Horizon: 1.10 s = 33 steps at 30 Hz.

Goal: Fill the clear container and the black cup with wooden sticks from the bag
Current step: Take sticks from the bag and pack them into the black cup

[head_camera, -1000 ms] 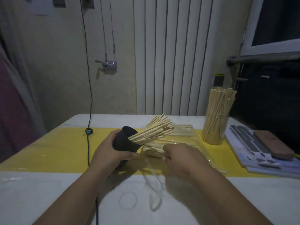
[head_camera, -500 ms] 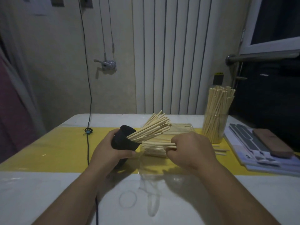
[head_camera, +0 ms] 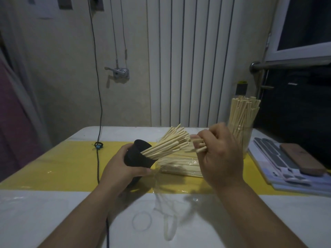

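Observation:
My left hand (head_camera: 120, 167) grips the black cup (head_camera: 137, 156), tilted with its mouth to the right, and a bundle of wooden sticks (head_camera: 170, 143) fans out of it. A small bunch of sticks (head_camera: 198, 144) is gripped in my right hand (head_camera: 221, 154), lifted just right of the cup's sticks, their ends pointing left. Below both hands lies the clear plastic bag (head_camera: 180, 166) with more sticks in it, on the yellow strip. The clear container (head_camera: 240, 140), packed with upright sticks, stands at the right behind my right hand.
The table (head_camera: 53, 212) is white with a yellow band across it. A black cable (head_camera: 98, 158) runs down the wall and over the table on the left. A stack of cards with a brown block (head_camera: 302, 159) lies at the right edge. A clear ring (head_camera: 142, 221) lies near the front.
My right hand has pulled a bunch of sticks out of the bag and raised it up and to the right. The left hand keeps the tilted cup in place.

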Tool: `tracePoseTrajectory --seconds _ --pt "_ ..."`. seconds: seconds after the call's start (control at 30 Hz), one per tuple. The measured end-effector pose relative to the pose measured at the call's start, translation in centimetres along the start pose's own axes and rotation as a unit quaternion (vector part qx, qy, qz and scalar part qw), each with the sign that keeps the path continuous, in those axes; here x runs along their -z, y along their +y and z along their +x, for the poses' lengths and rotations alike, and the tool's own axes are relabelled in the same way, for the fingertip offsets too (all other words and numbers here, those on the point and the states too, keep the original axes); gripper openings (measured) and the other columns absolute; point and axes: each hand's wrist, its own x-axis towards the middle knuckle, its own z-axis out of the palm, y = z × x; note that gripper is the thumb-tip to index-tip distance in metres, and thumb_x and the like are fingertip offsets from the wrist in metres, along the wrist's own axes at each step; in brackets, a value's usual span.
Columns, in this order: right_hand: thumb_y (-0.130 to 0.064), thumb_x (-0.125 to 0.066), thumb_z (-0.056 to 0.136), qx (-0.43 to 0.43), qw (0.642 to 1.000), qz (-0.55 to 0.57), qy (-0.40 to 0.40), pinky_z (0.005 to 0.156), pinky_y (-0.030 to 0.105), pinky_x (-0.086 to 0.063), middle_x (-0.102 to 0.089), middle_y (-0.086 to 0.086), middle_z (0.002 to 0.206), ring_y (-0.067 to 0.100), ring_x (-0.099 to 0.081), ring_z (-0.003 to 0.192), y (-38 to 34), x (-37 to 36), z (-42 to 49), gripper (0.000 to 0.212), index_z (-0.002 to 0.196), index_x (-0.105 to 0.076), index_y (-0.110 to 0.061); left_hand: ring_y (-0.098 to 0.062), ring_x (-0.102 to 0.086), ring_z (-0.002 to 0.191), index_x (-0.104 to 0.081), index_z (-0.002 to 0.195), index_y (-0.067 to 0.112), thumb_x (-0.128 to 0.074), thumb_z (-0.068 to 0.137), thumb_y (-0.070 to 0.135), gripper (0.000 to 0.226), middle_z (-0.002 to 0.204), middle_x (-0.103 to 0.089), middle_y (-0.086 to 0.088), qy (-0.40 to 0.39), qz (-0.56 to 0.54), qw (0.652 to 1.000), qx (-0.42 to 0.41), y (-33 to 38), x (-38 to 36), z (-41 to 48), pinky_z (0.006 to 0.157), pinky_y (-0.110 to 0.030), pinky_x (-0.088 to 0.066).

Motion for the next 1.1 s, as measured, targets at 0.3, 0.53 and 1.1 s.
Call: tracePoseTrajectory --seconds 0.3,0.53,1.1 --pt "-0.028 -0.064 0.094 -0.092 0.971 0.217 0.051 0.071 0.006 -0.038 -0.061 -0.006 0.083 0.001 -0.057 0.080 -1.0 1.0 0.4 0.020 0.091 -0.077 -0.014 0.003 -0.064 0.087 -0.059 0.108 0.045 -0.090 0.044 0.024 0.074 0.095 -0.069 0.023 -0.006 0.005 1.000 -0.006 -0.2 -0.2 0.2 0.067 -0.022 -0.046" --pt "-0.024 -0.076 0.086 -0.262 0.882 0.388 -0.042 0.062 0.028 -0.053 -0.068 -0.001 0.066 0.013 -0.066 0.064 -2.5 1.0 0.5 0.020 0.070 -0.065 -0.020 -0.002 -0.065 0.092 -0.059 0.105 0.053 -0.084 0.041 0.031 0.072 0.097 -0.068 0.028 -0.014 0.038 0.999 -0.024 -0.3 -0.3 0.1 0.077 -0.032 -0.053" --pt "-0.044 -0.084 0.072 -0.368 0.830 0.401 -0.124 0.086 0.018 -0.043 -0.055 -0.011 0.119 -0.006 -0.049 0.113 -1.3 -1.0 -0.7 0.045 0.107 -0.059 -0.032 0.006 -0.063 0.085 -0.056 0.098 0.063 -0.083 0.037 0.028 0.076 0.095 -0.068 0.029 -0.032 0.066 0.996 -0.047 0.2 -0.3 -0.1 0.079 -0.036 -0.055"
